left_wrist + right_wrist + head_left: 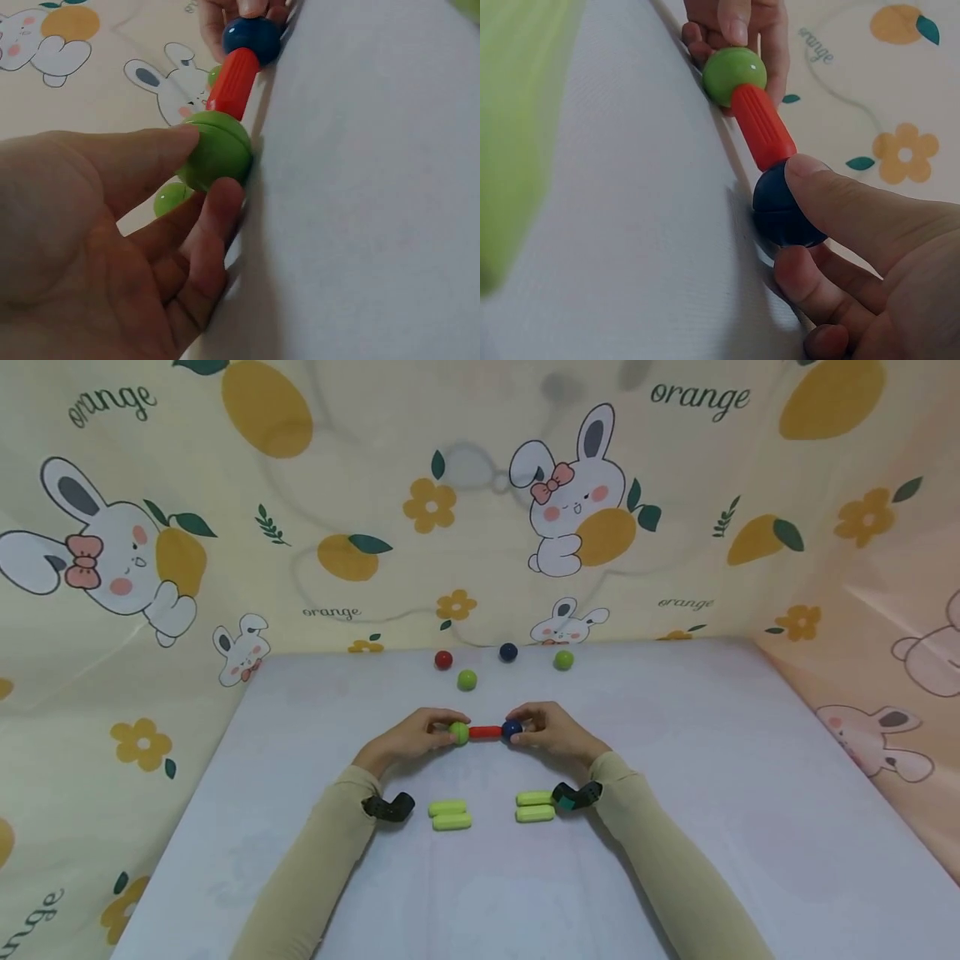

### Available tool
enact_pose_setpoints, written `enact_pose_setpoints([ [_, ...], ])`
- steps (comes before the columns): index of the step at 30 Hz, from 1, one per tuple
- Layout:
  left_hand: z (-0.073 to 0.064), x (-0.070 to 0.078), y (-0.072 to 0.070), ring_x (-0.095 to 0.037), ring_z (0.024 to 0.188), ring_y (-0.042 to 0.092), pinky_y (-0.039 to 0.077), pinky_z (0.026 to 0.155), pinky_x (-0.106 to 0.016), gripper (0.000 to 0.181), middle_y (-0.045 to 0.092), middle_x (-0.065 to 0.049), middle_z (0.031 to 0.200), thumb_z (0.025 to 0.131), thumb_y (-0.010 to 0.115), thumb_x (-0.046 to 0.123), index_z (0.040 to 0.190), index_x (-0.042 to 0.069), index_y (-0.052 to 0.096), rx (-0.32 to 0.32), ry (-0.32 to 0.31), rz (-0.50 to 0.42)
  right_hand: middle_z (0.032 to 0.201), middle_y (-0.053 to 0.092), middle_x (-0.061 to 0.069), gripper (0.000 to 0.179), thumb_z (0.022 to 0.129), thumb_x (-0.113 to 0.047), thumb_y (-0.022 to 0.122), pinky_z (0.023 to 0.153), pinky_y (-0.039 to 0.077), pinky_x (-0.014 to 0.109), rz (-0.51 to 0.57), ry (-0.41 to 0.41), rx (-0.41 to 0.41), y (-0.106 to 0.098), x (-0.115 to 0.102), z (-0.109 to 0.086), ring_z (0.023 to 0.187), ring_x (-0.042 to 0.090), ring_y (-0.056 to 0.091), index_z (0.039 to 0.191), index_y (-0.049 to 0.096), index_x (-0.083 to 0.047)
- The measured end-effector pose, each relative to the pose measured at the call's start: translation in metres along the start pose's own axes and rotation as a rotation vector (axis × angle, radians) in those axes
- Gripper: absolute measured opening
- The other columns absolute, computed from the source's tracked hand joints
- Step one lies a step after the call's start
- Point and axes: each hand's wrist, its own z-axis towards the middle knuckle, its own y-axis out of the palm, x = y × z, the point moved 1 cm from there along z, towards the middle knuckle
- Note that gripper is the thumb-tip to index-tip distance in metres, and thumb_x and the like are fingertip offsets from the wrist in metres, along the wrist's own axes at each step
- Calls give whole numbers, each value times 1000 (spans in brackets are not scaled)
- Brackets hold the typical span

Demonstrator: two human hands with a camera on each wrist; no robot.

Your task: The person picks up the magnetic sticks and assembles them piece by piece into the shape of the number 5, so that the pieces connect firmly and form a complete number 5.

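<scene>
A red rod [485, 732] joins a green ball [459, 733] at its left end to a dark blue ball [512, 730] at its right end. My left hand [417, 737] pinches the green ball [216, 152] between thumb and fingers. On the other end, my right hand [553, 732] pinches the blue ball [781, 206] the same way. The ribbed red rod [763, 127] lies between the two hands, touching both balls. The piece is held low, at the white tabletop.
Behind the hands lie a red ball [443, 660], a dark blue ball [508, 652] and two green balls [467, 680] [564, 660]. Nearer me are two pairs of yellow-green rods [452, 822] [535, 813]. A patterned cloth [480, 527] stands behind the white table [480, 893].
</scene>
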Motion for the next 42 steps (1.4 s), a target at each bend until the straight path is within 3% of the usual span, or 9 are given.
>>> enact_pose_setpoints([
  [4, -2, -1, 1, -25, 132, 50, 38, 116, -50, 39, 55, -8, 150, 103, 56, 13, 141, 15, 59, -8, -6, -21, 124, 65, 13, 40, 93, -16, 73, 80, 44, 28, -14, -2, 2, 2, 1, -1, 87, 18, 54, 130, 64, -5],
  [9, -3, -2, 2, -23, 127, 51, 41, 112, -46, 40, 55, -10, 149, 103, 56, 13, 142, 14, 58, -6, 4, -12, 128, 64, 14, 40, 94, -16, 73, 83, 45, 28, -8, -7, -3, 3, 2, -1, 90, 19, 55, 131, 64, -4],
  [17, -6, -2, 1, -19, 98, 52, 43, 86, -28, 43, 56, -11, 147, 98, 62, 10, 140, 13, 60, 20, -25, -26, 130, 63, 12, 39, 93, -16, 73, 85, 44, 31, 16, 24, 11, 6, -2, 1, 93, 20, 55, 130, 65, -7],
  [21, -7, -3, 2, -18, 97, 52, 43, 86, -28, 42, 56, -10, 147, 98, 63, 11, 139, 17, 61, 39, -59, -35, 131, 63, 12, 40, 94, -17, 72, 85, 44, 32, 5, 45, 13, 7, -4, 1, 93, 21, 54, 132, 64, -8],
  [28, -8, -4, 0, -18, 98, 57, 48, 89, -29, 43, 54, -13, 149, 98, 63, 10, 140, 15, 60, 57, -56, -34, 133, 63, 12, 43, 95, -18, 71, 86, 46, 30, -15, 41, 7, 7, -6, 2, 94, 22, 56, 136, 62, -10],
  [35, -13, -3, -10, -20, 103, 64, 54, 88, -32, 44, 56, -16, 143, 103, 57, 20, 147, 14, 50, 12, -46, -26, 136, 62, 11, 42, 95, -18, 70, 84, 47, 29, -45, 49, 49, 2, -5, 2, 101, 22, 57, 136, 62, -12],
  [42, -26, 8, -22, -29, 105, 68, 55, 92, -41, 44, 55, -20, 143, 105, 54, 25, 144, 6, 50, 11, 25, -24, 138, 62, 12, 43, 97, -18, 68, 82, 49, 30, -46, 78, 85, 1, -1, 0, 100, 22, 57, 139, 59, -13],
])
